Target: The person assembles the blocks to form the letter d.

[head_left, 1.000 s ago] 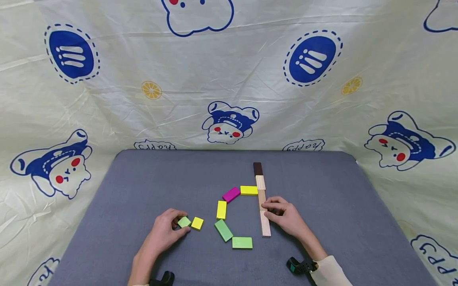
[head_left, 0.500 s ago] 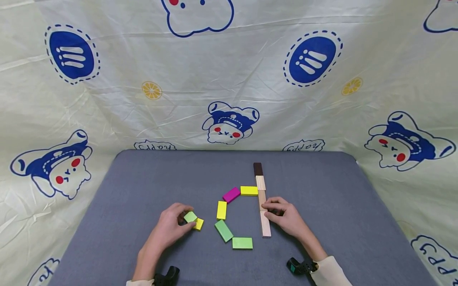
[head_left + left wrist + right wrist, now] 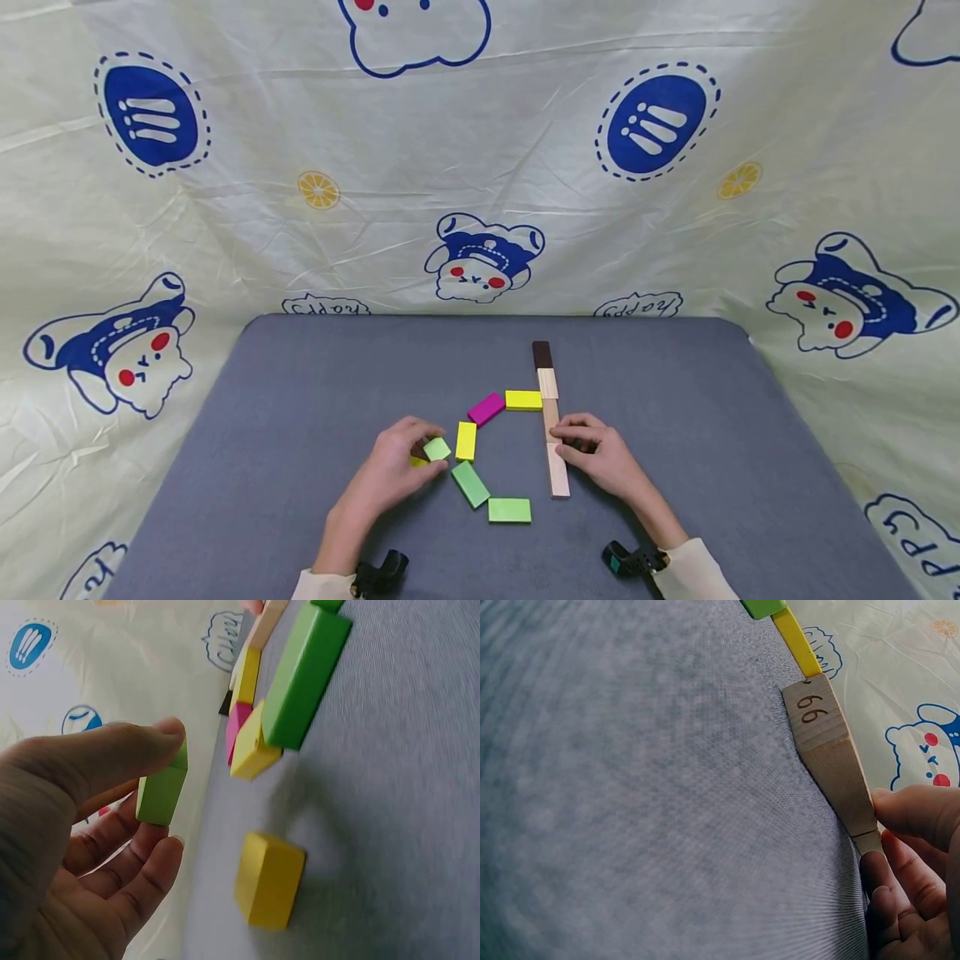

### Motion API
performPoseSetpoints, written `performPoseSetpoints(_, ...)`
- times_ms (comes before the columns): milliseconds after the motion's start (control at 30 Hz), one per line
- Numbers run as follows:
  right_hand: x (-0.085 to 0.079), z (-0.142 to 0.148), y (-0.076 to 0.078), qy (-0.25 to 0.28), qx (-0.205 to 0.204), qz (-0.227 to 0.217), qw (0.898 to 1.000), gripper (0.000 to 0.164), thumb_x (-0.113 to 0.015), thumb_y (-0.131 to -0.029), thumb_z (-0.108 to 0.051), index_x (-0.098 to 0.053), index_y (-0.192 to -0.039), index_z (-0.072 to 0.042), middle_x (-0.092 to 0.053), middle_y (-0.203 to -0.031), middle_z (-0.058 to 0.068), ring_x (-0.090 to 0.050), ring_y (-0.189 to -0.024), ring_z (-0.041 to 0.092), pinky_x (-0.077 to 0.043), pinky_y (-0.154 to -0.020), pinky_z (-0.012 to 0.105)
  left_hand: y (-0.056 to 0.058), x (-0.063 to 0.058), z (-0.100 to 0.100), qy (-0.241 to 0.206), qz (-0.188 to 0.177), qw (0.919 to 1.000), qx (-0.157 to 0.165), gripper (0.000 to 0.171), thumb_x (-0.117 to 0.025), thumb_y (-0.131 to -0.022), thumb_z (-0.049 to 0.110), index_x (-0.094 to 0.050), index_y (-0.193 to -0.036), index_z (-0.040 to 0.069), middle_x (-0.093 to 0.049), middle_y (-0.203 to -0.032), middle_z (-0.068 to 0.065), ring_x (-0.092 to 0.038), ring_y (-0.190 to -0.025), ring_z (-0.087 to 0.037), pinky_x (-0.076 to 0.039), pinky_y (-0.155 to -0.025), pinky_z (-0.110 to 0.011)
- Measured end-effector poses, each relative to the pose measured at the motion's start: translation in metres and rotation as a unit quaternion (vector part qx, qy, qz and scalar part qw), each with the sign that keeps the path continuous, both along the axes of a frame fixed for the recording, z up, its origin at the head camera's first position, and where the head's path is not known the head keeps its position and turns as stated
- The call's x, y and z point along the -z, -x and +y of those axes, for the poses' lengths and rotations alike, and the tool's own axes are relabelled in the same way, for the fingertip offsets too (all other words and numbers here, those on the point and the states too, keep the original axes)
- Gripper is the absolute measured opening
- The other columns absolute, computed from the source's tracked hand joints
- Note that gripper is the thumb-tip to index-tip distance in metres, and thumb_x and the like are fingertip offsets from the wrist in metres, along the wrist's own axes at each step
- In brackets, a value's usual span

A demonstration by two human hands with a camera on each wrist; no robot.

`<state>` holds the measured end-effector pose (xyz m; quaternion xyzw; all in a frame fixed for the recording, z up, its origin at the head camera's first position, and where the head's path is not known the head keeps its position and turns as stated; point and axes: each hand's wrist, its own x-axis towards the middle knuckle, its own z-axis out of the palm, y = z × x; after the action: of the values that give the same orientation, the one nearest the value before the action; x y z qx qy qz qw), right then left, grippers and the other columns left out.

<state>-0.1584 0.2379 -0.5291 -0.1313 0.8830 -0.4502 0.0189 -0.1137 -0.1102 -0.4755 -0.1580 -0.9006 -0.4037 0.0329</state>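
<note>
In the head view my left hand pinches a light green block between thumb and fingers. The left wrist view has this green block raised off the cloth, above a small yellow block. My right hand touches the right side of a straight column of wooden blocks with thumb and fingertips. In the right wrist view a wooden block carries the number 66. Left of the column, a curve of yellow, magenta and green blocks lies flat.
A dark brown block tops the far end of the column. Grey cloth covers the table, and a printed curtain hangs behind it. Black wrist cameras sit on both wrists.
My left hand has moved right with the light green block, past the small yellow block, toward the curve. My right hand stays at the wooden column.
</note>
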Motion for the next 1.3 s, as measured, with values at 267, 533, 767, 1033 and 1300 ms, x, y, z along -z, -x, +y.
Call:
performPoseSetpoints(267, -0.002, 0.0, -0.002, 0.021, -0.013, 0.014, 1.0, 0.02, -0.078, -0.092, -0.013, -0.08, -0.112, -0.011, -0.069, -0.118, 0.007, -0.06, -0.095, 0.019, -0.046, -0.073, 0.025, 0.002, -0.003, 0.017, 0.011, 0.0, 0.9992, 0.038, 0.035, -0.085, -0.082, 0.008, -0.074, -0.115, 0.004, -0.067, -0.107, -0.005, -0.059, -0.086, -0.016, -0.051, -0.074, -0.026)
performPoseSetpoints(533, -0.001, 0.001, -0.001, 0.02, -0.013, 0.015, 1.0, 0.021, -0.077, -0.092, -0.013, -0.08, -0.113, -0.012, -0.068, -0.119, 0.007, -0.061, -0.095, 0.018, -0.046, -0.074, 0.025, 0.0, -0.003, 0.031, 0.003, -0.004, 0.9969, 0.079, 0.036, -0.084, -0.083, 0.008, -0.073, -0.117, 0.003, -0.065, -0.105, -0.005, -0.059, -0.086, -0.02, -0.051, -0.074, -0.025)
performPoseSetpoints(767, 0.002, 0.001, 0.001, 0.013, -0.011, 0.02, 1.0, 0.022, -0.077, -0.091, -0.011, -0.08, -0.112, -0.013, -0.068, -0.118, 0.005, -0.061, -0.093, 0.011, -0.048, -0.074, 0.025, 0.0, -0.001, 0.046, 0.014, -0.011, 0.9937, 0.11, 0.036, -0.083, -0.085, 0.01, -0.073, -0.118, 0.003, -0.066, -0.107, -0.005, -0.06, -0.09, -0.018, -0.052, -0.079, -0.025)
performPoseSetpoints(1033, 0.001, 0.001, 0.0, 0.015, -0.008, 0.015, 1.0, 0.021, -0.078, -0.091, -0.012, -0.08, -0.112, -0.011, -0.068, -0.117, 0.007, -0.06, -0.096, 0.017, -0.047, -0.074, 0.025, -0.002, 0.004, 0.059, 0.024, -0.039, 0.9904, 0.131, 0.035, -0.083, -0.087, 0.014, -0.073, -0.12, 0.005, -0.068, -0.112, -0.001, -0.061, -0.096, -0.009, -0.054, -0.086, -0.025)
performPoseSetpoints(1300, -0.003, 0.0, -0.001, 0.023, -0.006, 0.004, 1.0, 0.022, -0.078, -0.091, -0.012, -0.079, -0.113, -0.01, -0.068, -0.12, 0.008, -0.061, -0.097, 0.025, -0.046, -0.074, 0.025, -0.006, 0.009, 0.069, 0.048, -0.031, 0.9866, 0.153, 0.035, -0.083, -0.087, 0.017, -0.073, -0.119, 0.008, -0.068, -0.114, 0.001, -0.063, -0.104, -0.009, -0.053, -0.094, -0.026)
